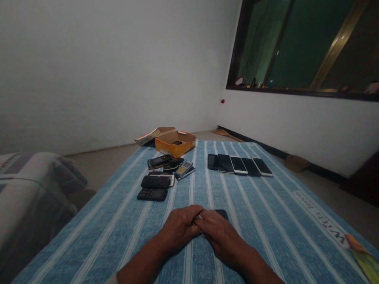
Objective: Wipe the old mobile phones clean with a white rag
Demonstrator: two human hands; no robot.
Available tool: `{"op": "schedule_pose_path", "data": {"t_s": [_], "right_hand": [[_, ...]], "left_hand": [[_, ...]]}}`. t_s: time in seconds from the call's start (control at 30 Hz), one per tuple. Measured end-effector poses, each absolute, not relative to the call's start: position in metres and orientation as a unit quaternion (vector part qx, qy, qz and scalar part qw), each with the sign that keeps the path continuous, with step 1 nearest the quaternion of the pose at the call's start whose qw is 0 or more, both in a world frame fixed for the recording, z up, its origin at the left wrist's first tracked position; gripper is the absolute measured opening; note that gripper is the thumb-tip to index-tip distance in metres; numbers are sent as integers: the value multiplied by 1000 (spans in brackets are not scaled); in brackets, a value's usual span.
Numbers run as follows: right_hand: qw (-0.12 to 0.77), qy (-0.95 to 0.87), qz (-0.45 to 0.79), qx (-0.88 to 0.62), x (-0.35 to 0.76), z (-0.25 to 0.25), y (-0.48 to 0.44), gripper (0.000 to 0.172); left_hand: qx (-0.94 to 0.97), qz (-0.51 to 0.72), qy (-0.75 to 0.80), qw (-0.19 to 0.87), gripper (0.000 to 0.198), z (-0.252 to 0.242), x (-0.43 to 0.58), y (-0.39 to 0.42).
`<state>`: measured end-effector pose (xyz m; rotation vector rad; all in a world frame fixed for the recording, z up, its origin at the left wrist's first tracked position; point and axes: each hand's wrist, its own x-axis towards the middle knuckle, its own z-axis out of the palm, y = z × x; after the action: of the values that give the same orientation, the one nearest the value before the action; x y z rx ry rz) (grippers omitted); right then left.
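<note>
My left hand (180, 224) and my right hand (217, 232) are folded together on the tablecloth, near the front, with their fingers closed over each other. A ring shows where the fingers meet. Just behind my right hand, the corner of a dark flat object (222, 213) sticks out; the rest of it is hidden. Ahead on the left lie a black keypad phone (152, 194), a dark oblong phone (155, 182) and a silver keypad phone (184, 169) among several others. To the right, a row of smartphones includes a white-framed one (238, 165).
An open orange cardboard box (170, 147) stands at the far end, with a dark phone (177, 142) inside and its lid (154, 135) beside it. Striped blue cloth (118, 236) covers the table. A cloth-covered piece of furniture (38, 205) is at the left.
</note>
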<state>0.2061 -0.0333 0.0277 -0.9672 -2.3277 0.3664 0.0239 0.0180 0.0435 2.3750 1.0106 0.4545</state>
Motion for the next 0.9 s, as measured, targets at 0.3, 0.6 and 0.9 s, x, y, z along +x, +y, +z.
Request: {"op": "schedule_pose_path", "data": {"t_s": [0.3,0.6,0.9], "right_hand": [[295,-873,131,-365,206,23,-33,29],[313,-871,129,-356,206,24,-33,29],[329,-868,130,-349,206,25,-33,35]], "left_hand": [[865,175,364,298,29,43,18,23],[857,177,370,311,27,49,17,22],[820,237,382,354,9,35,17,24]]}}
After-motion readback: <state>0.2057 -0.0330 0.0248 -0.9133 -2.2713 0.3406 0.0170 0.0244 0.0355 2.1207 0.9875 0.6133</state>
